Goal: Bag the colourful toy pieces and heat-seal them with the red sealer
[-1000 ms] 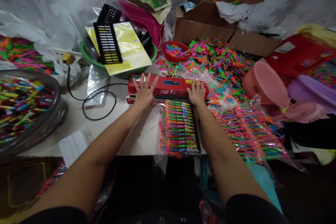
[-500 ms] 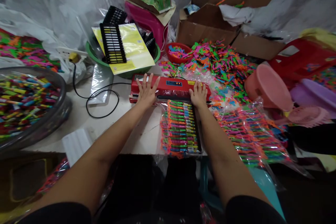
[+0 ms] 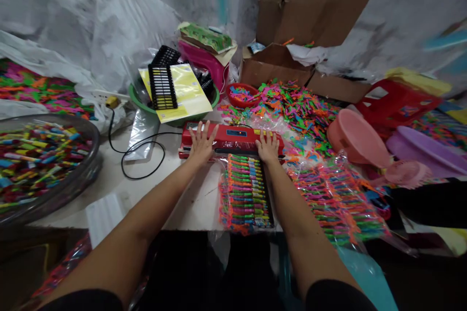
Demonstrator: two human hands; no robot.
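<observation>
A red sealing machine [image 3: 228,140] with a small lit panel lies across the table. My left hand [image 3: 202,142] rests flat on its left part, fingers spread. On its right end lies my right hand [image 3: 268,146], also with fingers apart. Between my forearms is a clear plastic bag of colourful pen-like toys [image 3: 245,192] in a black rack, its far edge at the machine's front. A black cord [image 3: 155,142] runs from the machine's left side in a loop. Neither hand grips anything.
To the left stands a big basin [image 3: 94,155] of small coloured pieces. A green basin [image 3: 136,99] holds black racks and yellow sheets. Behind the machine is a heap of coloured plastic parts [image 3: 292,107]. Filled bags [image 3: 339,199] and a pink basin [image 3: 357,138] are at right.
The camera view has tilted up slightly, so everything sits lower in the picture. Both hands stay flat on the sealing machine. Fewer lights appear lit on its panel.
</observation>
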